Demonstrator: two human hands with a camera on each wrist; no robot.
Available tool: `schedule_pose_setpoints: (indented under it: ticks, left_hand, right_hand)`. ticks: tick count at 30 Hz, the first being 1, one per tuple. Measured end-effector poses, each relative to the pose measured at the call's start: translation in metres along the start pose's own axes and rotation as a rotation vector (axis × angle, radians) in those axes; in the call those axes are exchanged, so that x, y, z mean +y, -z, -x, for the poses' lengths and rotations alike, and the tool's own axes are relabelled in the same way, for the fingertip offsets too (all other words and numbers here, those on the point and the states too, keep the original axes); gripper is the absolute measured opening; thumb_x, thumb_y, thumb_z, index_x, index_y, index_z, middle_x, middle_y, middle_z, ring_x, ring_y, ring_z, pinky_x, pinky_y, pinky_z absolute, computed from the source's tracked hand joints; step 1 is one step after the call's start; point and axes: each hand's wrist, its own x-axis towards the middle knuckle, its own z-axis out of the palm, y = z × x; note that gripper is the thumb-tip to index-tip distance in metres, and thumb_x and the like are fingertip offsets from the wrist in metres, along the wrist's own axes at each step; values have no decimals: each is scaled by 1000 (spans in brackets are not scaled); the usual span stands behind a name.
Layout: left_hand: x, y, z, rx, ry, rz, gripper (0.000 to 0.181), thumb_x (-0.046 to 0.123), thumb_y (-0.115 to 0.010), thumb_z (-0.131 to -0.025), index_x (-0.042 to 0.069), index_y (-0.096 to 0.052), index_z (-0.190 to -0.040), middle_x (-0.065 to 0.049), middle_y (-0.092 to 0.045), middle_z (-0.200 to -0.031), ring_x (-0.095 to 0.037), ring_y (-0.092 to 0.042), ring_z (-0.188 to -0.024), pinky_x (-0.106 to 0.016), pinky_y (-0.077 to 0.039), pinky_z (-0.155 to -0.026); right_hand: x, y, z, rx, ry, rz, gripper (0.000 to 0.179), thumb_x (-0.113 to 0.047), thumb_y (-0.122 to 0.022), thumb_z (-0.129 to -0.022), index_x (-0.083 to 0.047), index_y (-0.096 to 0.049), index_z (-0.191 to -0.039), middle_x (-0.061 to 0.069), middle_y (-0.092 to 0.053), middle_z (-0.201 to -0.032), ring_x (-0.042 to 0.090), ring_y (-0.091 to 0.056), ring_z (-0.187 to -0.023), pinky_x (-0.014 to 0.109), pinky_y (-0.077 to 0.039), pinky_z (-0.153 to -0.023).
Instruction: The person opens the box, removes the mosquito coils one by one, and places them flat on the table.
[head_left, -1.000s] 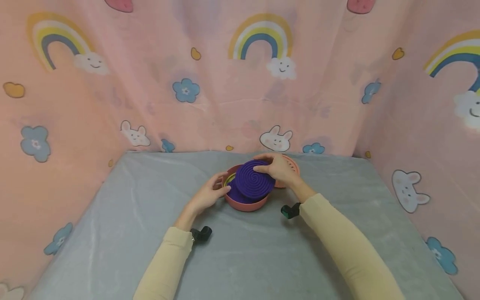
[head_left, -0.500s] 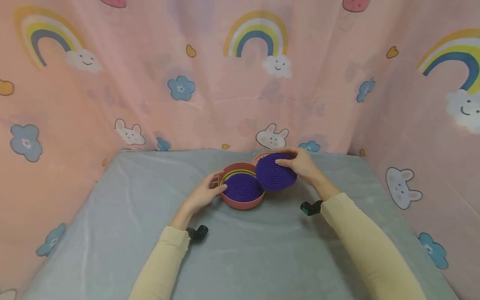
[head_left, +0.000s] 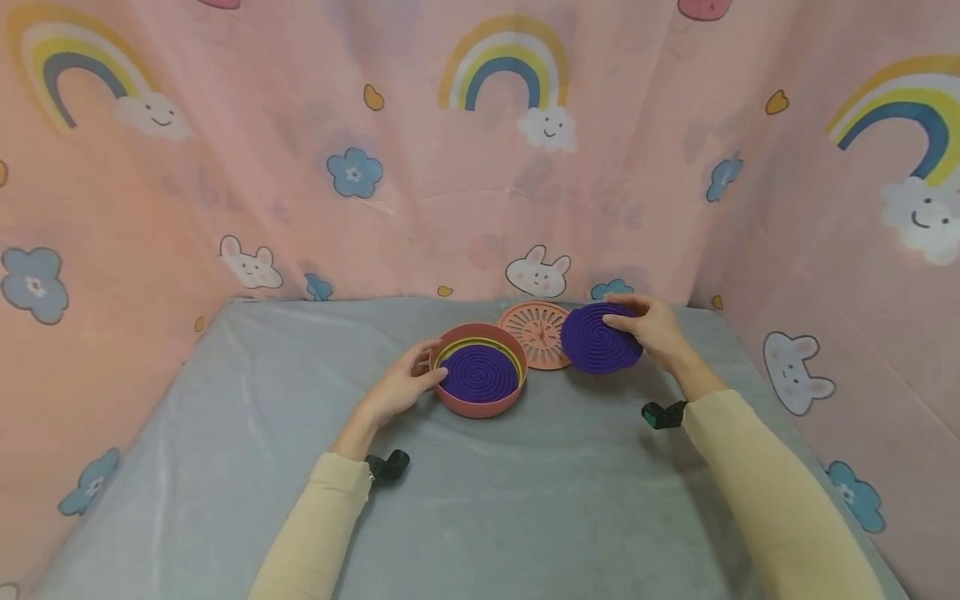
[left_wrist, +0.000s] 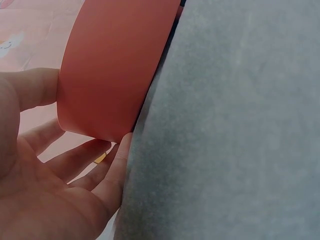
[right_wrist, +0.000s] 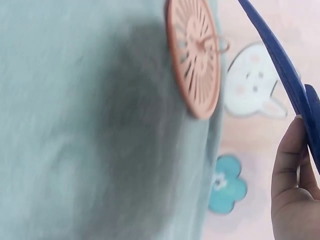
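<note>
My right hand [head_left: 651,327] pinches a round purple coaster [head_left: 600,340] with a spiral coil pattern, thumb on its near face. In the right wrist view the coaster [right_wrist: 282,62] shows edge-on, raised off the table. My left hand [head_left: 401,379] holds the side of a round reddish-pink box [head_left: 480,410], its thumb at the rim. Seen from the left wrist, thumb and fingers lie around the outer wall [left_wrist: 112,70]. Inside the box rests another purple spiral coaster [head_left: 480,375], with yellow curved edges [head_left: 480,340] showing behind it.
A flat orange-pink slotted disc [head_left: 536,333] lies behind and right of the box, its right edge overlapped by the raised coaster. In the right wrist view a small loop sticks up from it. Grey cloth [head_left: 480,517] covers the table; a patterned pink curtain [head_left: 420,225] stands behind.
My right hand has carried its purple coaster out from over the box to the right, past the slotted disc. The coaster in the box now shows whole. My left hand stays at the box.
</note>
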Motion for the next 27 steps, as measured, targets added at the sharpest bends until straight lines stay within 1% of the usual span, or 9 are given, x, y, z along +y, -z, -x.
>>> schedule_pose_setpoints:
  ticks: [3, 5, 9, 12, 14, 17, 19, 21, 27]
  left_hand:
    - [1, 1, 1, 4, 11, 1, 58, 28, -65, -102, 23, -42, -155, -15, -40, -157, -34, -45, -141, -50, -43, -109]
    - [1, 0, 2, 6, 14, 1, 58, 28, -65, -102, 23, -42, -155, -16, -39, -158, -34, -44, -141, -51, -43, -109]
    - [1, 0, 3, 7, 16, 2, 58, 29, -65, -101, 24, -42, -155, -16, -39, -158, -35, -45, -141, -51, -43, -109]
    - [2, 0, 3, 7, 10, 0, 59, 29, -65, -102, 23, -42, -155, -17, -39, -158, -36, -44, -141, -52, -42, -109]
    - [2, 0, 4, 5, 10, 5, 59, 29, -65, -102, 23, -42, -155, -16, -39, -158, -35, -44, -141, -51, -42, -110]
    - [3, 0, 4, 5, 3, 5, 59, 28, -65, -102, 21, -41, -155, -17, -39, -158, -36, -43, -142, -51, -42, -109]
    - [3, 0, 3, 8, 9, 6, 59, 29, -65, -102, 22, -42, -155, -16, -39, -157, -34, -44, -142, -51, -43, -109]
    - [3, 0, 3, 12, 11, 4, 58, 28, -65, -102, 22, -42, -155, -16, -40, -157, -34, -44, -141, -51, -43, -110]
    - [3, 0, 2, 12, 12, 12, 57, 28, -65, -102, 24, -43, -154, -15, -39, -158, -34, -43, -142, -51, -42, -110]
  right_hand:
    - [8, 10, 1, 27, -15, 21, 58, -17, -69, -99, 2, -46, -149, 21, -47, -144, 9, -57, -104, 15, -52, -82]
    - [14, 15, 2, 52, -27, 41, 58, -19, -70, -99, 3, -47, -148, 21, -48, -142, 11, -56, -106, 15, -51, -82]
    - [26, 22, 4, 95, -47, 75, 60, -21, -71, -98, 4, -48, -147, 22, -47, -145, 22, -52, -120, 13, -48, -83]
    - [35, 26, 4, 106, -58, 96, 59, -20, -69, -99, 5, -47, -148, 24, -44, -150, 31, -48, -129, 15, -48, -87]
    - [41, 27, 4, 108, -60, 122, 59, -20, -69, -100, 5, -47, -148, 25, -44, -150, 35, -47, -131, 21, -49, -91]
    - [50, 28, 3, 107, -67, 164, 59, -22, -69, -100, 4, -47, -148, 26, -46, -149, 39, -47, -132, 35, -49, -102]
    - [55, 28, 2, 106, -59, 193, 58, -21, -68, -100, 4, -47, -148, 28, -46, -148, 42, -46, -134, 46, -44, -108]
    - [60, 27, 1, 108, -50, 218, 57, -20, -68, -100, 5, -48, -147, 30, -46, -147, 45, -45, -135, 53, -39, -111]
    - [69, 25, -3, 76, -8, 369, 53, -18, -67, -100, 9, -49, -143, 35, -49, -142, 50, -46, -131, 59, -37, -110]
